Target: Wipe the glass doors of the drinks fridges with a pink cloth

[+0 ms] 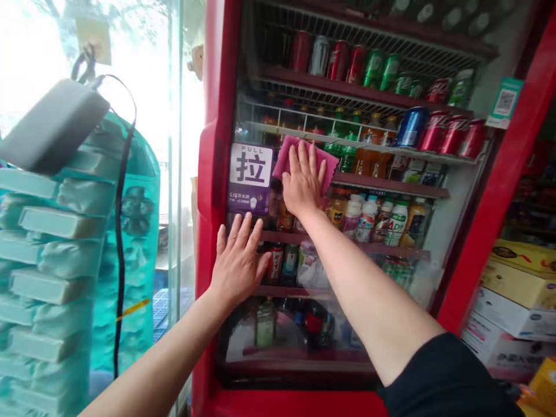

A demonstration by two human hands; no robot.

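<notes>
My right hand (304,182) lies flat, fingers spread, pressing a pink cloth (284,162) against the glass door (434,243) of a red drinks fridge (212,174). My left hand (238,263) rests open and flat on the same glass lower down, near the door's left edge. A purple "PULL" sticker (251,176) sits on the glass just left of the cloth. Behind the glass are shelves of cans (339,61) and bottles (369,217).
Stacked teal packs (47,255) in plastic wrap stand at the left with a grey power bank (50,124) and black cable on top. A glass window is behind them. Cardboard boxes (516,289) are piled at the right of the fridge.
</notes>
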